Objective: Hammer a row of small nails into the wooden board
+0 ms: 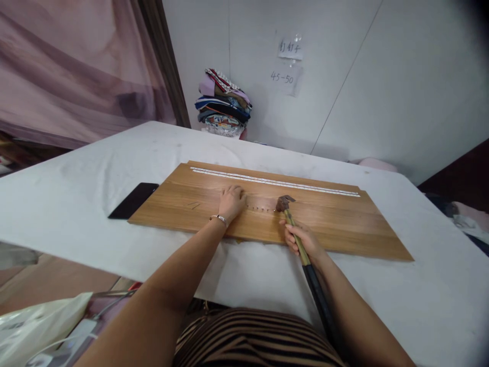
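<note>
My left hand (232,202), with a bracelet at its wrist, lies palm down on a wood-grain board (336,219). Its fingers are laid on the surface, and the underside is hidden. Just right of it, a row of several small nails (262,208) runs across the board. My right hand (300,238) is wrapped round the handle of a claw hammer (302,253). The rusty hammer head is at the right end of the nail row; whether it touches a nail I cannot tell. Left of my left hand lie loose nails (194,205).
Two white printed strips (275,181) run along the board's far side. A dark flat tablet-like object (133,200) touches its left end. The board rests on a white-covered table (76,204). Folded cloth (224,104) is stacked by the wall; a pink curtain (76,66) hangs at left.
</note>
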A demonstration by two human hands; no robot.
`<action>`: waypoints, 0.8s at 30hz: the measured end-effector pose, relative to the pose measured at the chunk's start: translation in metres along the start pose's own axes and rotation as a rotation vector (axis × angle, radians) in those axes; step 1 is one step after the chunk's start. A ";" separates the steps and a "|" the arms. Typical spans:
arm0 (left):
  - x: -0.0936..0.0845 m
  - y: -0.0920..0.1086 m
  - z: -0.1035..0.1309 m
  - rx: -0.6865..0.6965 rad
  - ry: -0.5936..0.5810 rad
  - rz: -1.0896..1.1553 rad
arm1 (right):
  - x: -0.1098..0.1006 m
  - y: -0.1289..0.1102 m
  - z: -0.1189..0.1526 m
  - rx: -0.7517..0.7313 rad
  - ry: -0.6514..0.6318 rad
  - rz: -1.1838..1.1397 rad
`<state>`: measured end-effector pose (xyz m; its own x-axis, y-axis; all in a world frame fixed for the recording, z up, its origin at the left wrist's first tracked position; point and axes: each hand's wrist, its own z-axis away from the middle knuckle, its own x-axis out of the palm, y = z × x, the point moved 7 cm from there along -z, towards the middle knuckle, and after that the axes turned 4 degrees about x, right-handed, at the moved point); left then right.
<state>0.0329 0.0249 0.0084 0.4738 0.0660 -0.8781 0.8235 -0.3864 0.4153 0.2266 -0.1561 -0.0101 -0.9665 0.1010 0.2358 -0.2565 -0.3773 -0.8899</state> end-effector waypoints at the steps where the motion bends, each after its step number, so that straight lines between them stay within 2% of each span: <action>1: 0.000 0.000 0.000 0.000 -0.001 -0.001 | 0.000 0.000 0.000 -0.004 -0.002 -0.002; 24: 0.002 -0.002 -0.001 0.009 0.008 0.019 | 0.003 -0.002 0.001 -0.020 -0.014 0.005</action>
<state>0.0329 0.0269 0.0062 0.4916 0.0658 -0.8683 0.8118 -0.3956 0.4296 0.2248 -0.1562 -0.0069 -0.9677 0.0866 0.2370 -0.2522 -0.3587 -0.8987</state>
